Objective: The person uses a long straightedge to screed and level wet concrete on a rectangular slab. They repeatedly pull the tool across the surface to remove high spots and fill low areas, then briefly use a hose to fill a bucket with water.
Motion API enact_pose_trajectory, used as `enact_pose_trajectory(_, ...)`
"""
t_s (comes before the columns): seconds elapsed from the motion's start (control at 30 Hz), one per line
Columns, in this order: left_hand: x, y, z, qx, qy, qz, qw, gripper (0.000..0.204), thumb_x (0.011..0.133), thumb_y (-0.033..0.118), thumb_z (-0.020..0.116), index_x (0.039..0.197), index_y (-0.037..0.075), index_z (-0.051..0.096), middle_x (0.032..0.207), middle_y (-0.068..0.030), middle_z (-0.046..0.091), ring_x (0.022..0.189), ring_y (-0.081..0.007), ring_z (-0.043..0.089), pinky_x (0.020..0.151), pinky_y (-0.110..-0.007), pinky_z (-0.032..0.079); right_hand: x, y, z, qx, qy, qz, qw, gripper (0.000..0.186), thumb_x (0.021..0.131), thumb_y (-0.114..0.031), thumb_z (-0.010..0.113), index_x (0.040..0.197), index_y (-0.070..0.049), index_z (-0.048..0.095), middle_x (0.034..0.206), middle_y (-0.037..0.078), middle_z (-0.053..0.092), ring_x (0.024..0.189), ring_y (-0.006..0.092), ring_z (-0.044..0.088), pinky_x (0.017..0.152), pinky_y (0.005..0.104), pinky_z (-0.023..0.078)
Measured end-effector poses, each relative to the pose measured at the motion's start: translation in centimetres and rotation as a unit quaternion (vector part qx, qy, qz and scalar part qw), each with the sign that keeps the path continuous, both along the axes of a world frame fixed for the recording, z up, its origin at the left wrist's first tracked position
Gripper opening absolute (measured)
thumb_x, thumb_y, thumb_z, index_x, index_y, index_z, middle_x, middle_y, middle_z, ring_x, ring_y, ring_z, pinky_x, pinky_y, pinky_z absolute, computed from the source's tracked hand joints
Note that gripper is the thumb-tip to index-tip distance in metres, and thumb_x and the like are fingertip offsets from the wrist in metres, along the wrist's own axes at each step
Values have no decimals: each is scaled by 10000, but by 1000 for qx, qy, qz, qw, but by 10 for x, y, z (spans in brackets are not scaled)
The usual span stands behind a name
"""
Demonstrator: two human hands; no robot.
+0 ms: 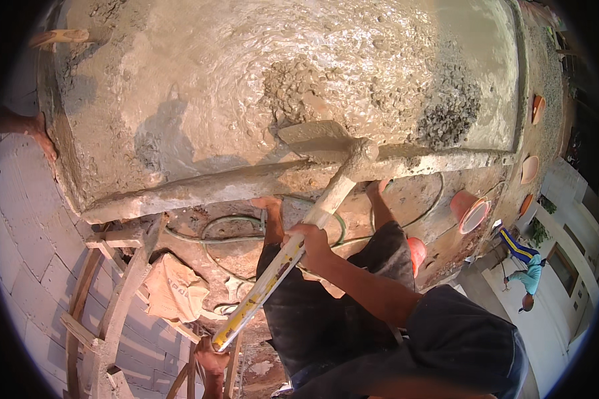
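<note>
A long hoe handle [273,282], pale with chipped yellow paint, runs diagonally from my left hand [212,356], closed round its lower end, to my right hand [307,242], gripping its middle. The mortar-coated hoe blade [313,138] sits at the near rim of a broad trough [233,185], over wet grey concrete mix [200,80] with darker gravelly patches. My bare feet [266,205] are below that rim, beside a coiled green hose [210,236].
Another person's bare foot [37,133] is at the trough's left edge. Crumpled sack [176,286] and wooden frame [120,299] lie lower left, beside grey blocks [37,226]. Orange buckets [464,206] stand right. Farther right, a person in teal [531,276] is by a pale building.
</note>
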State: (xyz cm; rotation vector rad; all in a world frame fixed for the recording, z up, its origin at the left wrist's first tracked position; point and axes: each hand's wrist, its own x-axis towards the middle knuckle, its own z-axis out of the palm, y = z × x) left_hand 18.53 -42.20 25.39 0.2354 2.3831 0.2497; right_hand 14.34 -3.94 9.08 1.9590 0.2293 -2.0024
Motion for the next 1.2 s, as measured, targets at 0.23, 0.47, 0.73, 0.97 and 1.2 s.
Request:
enact_pose_trajectory(0.23, -4, 289, -35, 20, 25, 222, 975, 325, 612, 132, 744, 909, 38, 651, 692, -134, 656, 585, -304, 650, 551, -382, 522, -139, 206, -85, 159, 120, 225, 954, 155, 807, -60, 603, 943, 13, 616, 811, 128, 553, 682, 246, 590, 622, 426, 537)
enact_pose_trajectory(0.47, -76, 476, -167, 136, -6, 112, 984, 395, 688, 218, 710, 1027, 55, 591, 829, -171, 667, 761, -344, 667, 646, -459, 508, -174, 483, -126, 353, 191, 266, 876, 232, 859, -251, 606, 970, -55, 555, 760, 75, 562, 589, 186, 563, 514, 341, 490)
enact_pose_trajectory(0.73, -45, 500, -248, 299, -249, 141, 910, 668, 616, 268, 729, 1184, -29, 539, 906, -275, 652, 863, -374, 667, 750, -417, 528, -117, 529, -149, 484, 37, 378, 788, 242, 794, -293, 623, 813, -53, 602, 669, 50, 557, 549, 159, 527, 502, 299, 404)
enact_pose_trajectory(0.97, -55, 310, -144, 109, -206, 8, 972, 402, 724, 216, 711, 1021, 27, 517, 873, -211, 657, 815, -389, 657, 703, -477, 521, -27, 295, -173, 266, 32, 184, 946, 158, 790, -222, 584, 780, -78, 521, 622, 74, 554, 507, 227, 555, 468, 357, 479)
enact_pose_trajectory(1.2, -89, 96, -123, 57, -158, 40, 985, 310, 666, 178, 737, 943, 105, 620, 845, -149, 664, 793, -360, 653, 666, -454, 523, -23, 78, -123, 274, 17, -18, 962, 201, 762, -100, 616, 906, 26, 555, 675, 121, 552, 549, 258, 553, 529, 392, 473)
